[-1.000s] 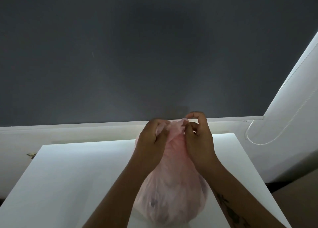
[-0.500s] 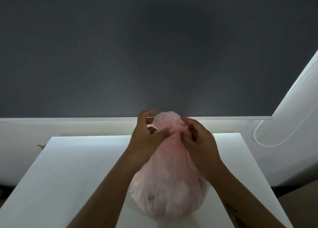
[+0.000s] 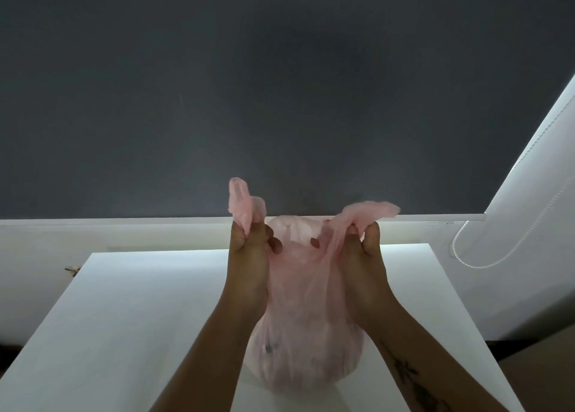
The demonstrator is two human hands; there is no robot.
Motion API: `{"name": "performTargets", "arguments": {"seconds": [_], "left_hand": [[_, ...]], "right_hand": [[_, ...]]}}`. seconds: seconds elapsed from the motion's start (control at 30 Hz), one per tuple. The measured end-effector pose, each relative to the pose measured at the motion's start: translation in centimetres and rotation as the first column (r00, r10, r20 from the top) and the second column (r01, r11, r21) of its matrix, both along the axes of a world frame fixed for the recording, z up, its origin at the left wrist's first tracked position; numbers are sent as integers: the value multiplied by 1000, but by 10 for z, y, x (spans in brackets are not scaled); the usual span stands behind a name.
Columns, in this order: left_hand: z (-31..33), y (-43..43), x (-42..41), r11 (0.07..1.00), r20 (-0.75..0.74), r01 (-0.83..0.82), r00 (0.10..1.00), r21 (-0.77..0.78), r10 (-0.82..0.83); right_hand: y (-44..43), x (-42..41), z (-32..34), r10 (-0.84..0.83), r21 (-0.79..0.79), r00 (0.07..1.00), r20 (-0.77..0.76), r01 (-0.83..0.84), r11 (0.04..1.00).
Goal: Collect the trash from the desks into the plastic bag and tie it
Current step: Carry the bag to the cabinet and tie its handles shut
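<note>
On the white desk, centre: the pink plastic bag (image 3: 306, 343) is sitting full and rounded, its base resting on the desk (image 3: 130, 318) between the two forearms
Bag contents: dark shapes are showing faintly through the thin film low on the left side; what they are cannot be told
Bag top: two loose ends are being drawn up and apart, one to each side, with the bag's bulging crown showing between the hands
Left hand (image 3: 249, 256): it is pinching the left end tightly between thumb and fingers, and the tip of that end is sticking up above the knuckles
Right hand (image 3: 362, 256): it is clenching the right end in the same way, and the film is stretching in a taut sheet from the grip down into the bag's side, its free tip trailing off to the right
Right forearm: dark tattoo marks are showing along its inner side
Behind the desk: a dark grey wall (image 3: 280, 85) is filling the upper view above a white ledge
Far right: a white beaded cord (image 3: 485, 262) is hanging in a loop beside a pale slanted panel
</note>
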State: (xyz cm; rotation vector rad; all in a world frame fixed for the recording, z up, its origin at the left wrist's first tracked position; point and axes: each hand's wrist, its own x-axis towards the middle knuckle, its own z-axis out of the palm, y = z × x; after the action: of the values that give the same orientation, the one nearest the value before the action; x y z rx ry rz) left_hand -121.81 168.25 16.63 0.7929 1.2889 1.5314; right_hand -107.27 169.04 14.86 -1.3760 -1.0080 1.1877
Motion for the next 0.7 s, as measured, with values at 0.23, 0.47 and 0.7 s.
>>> {"name": "performTargets", "arguments": {"seconds": [0.23, 0.47, 0.7], "left_hand": [[-1, 0, -4, 996, 194, 50, 979, 73, -63], [-4, 2, 0, 987, -96, 145, 986, 73, -137], [-6, 1, -2, 963, 58, 253, 964, 91, -259]], "right_hand": [[1, 11, 6, -17, -153, 927, -374, -44, 987], [6, -2, 16, 104, 24, 975, -199, -101, 995], [4, -5, 13, 115, 146, 993, -37, -108, 983]]}}
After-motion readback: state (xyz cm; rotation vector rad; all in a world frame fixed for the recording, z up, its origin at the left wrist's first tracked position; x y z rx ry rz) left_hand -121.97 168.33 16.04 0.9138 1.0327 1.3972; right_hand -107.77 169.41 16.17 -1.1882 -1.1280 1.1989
